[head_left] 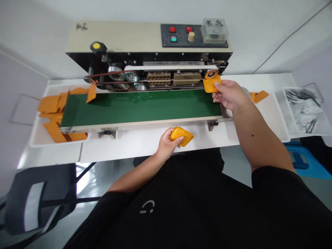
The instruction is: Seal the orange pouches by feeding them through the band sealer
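Note:
My right hand (229,94) pinches a small orange pouch (210,84) by its right side. The pouch's top edge is at the right-hand intake of the band sealing machine (145,38), just under a roller. Below the conveyor, near the table's front edge, my left hand (168,143) is closed around a small stack of orange pouches (183,135), thumb on top. Another orange pouch (91,92) hangs at the machine's left end, over the green conveyor belt (155,105).
At the left, a white tray (33,135) holds a heap of orange pouches. Behind my right arm lies another white tray (275,114) with a few pouches. A clear bin (290,114) of packets stands far right. A chair (38,197) is at lower left, a blue stool (308,162) at right.

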### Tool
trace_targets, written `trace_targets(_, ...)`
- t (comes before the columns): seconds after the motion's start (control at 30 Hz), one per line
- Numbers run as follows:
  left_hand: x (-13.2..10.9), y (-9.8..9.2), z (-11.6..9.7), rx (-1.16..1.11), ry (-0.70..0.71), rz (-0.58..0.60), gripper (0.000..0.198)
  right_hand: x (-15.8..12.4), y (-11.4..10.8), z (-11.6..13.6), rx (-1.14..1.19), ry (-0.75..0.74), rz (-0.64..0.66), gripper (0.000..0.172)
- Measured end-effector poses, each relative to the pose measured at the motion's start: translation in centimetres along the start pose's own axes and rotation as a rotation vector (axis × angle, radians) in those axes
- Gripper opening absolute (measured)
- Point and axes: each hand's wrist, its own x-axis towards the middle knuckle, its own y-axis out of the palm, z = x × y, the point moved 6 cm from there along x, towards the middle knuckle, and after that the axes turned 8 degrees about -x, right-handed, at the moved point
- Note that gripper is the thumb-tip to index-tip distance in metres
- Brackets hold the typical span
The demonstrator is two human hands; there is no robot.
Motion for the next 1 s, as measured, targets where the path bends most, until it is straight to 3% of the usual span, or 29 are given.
trace_targets(0.07, 0.0, -0.1, -0.1, -0.001, 0.001, -0.005, 0.061, -0.3, 0.1, 0.2, -0.015, -0.02, -0.004, 0.022)
trace_targets(0.13, 0.0, -0.1, -0.2, -0.006, 0.0, -0.009, 0.061, -1.3, -0.6, 0.3, -0.034, -0.095, -0.093, 0.025)
trace_targets(0.23, 0.0, -0.2, -0.3, -0.017, -0.006, -0.011, 0.06, -4.6, -1.9, -0.3, -0.065, -0.299, -0.268, 0.023)
trace_targets(0.3, 0.1, -0.2, -0.2, -0.02, -0.012, -0.011, 0.06, -7.6, -1.8, -1.4, -0.094, -0.396, -0.289, 0.02)
trace_targets(0.43, 0.2, 0.7, 0.3, -0.073, -0.048, 0.04, 0.059, -12.8, 1.7, -4.7, -0.188, -0.41, -0.044, 0.025)
trace_targets(0.53, 0.3, 2.0, 0.7, -0.114, -0.084, 0.097, 0.058, -15.0, 4.4, -6.5, -0.255, -0.396, 0.118, 0.029)
trace_targets(0.73, 0.3, 3.8, -0.1, -0.055, -0.042, 0.061, 0.058, -16.0, 5.9, -7.4, -0.281, -0.414, 0.138, 0.026)
trace_targets(1.0, 0.4, 3.8, 0.1, -0.018, -0.03, 0.043, 0.061, -15.5, 5.2, -8.7, -0.27, -0.36, 0.069, 0.019)
